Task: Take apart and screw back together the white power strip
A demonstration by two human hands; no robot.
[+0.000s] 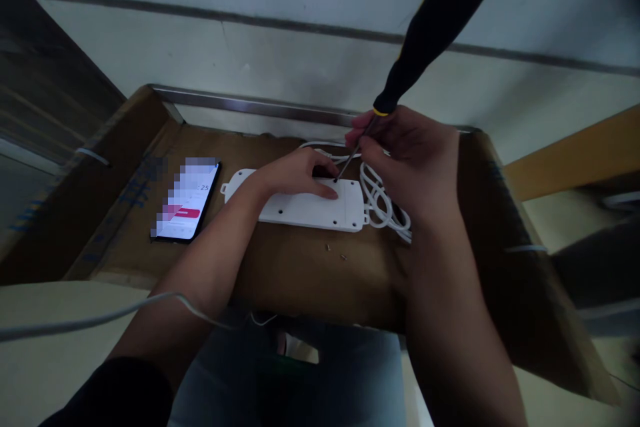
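A white power strip lies with its screw-hole side up on brown cardboard. My left hand is closed over its far edge, thumb on top and fingers toward the back, steadying it. In my right hand is a screwdriver with a black handle and yellow ring, pinched by its thin shaft. The handle leans up and to the right. Its tip meets a hole near the strip's far edge, between my left thumb and forefinger. Two small screws lie on the cardboard just in front of the strip.
A lit phone lies left of the strip. The strip's coiled white cord sits at its right end. Cardboard side walls rise on both sides, and a metal rail runs along the back. A white cable crosses near my left forearm.
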